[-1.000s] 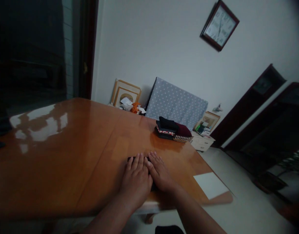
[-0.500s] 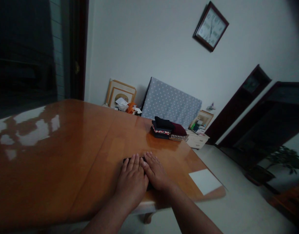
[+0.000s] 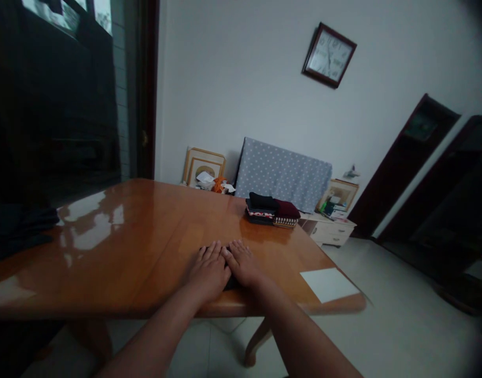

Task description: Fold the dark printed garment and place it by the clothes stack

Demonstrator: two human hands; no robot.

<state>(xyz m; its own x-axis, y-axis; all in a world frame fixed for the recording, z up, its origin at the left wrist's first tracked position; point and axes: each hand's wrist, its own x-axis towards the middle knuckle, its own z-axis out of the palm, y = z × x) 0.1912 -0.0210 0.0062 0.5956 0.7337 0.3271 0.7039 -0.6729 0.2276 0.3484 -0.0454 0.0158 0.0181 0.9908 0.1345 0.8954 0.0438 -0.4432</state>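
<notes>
My left hand (image 3: 210,270) lies flat, fingers stretched out, on a dark item (image 3: 232,284) at the near edge of the wooden table (image 3: 178,231). Beside it, my right hand (image 3: 243,262) presses flat on the same item, its thumb side touching the left hand. Both hands cover most of the dark item, which looks like folded cloth; its exact kind is hidden. Farther back on the tabletop sits a stack of folded clothes (image 3: 261,205), black and patterned, next to a dark red folded piece (image 3: 287,209).
A white sheet (image 3: 329,284) lies at the table's right corner. Dark cloth (image 3: 20,231) rests at the left end. Behind the table stand a panel under a dotted cover (image 3: 282,170), picture frames (image 3: 204,163) and a white cabinet (image 3: 331,231). A clock (image 3: 330,55) hangs on the wall.
The view has shifted, bringing the dark cloth at the left and a table leg into sight. Both hands stay flat on the dark item.
</notes>
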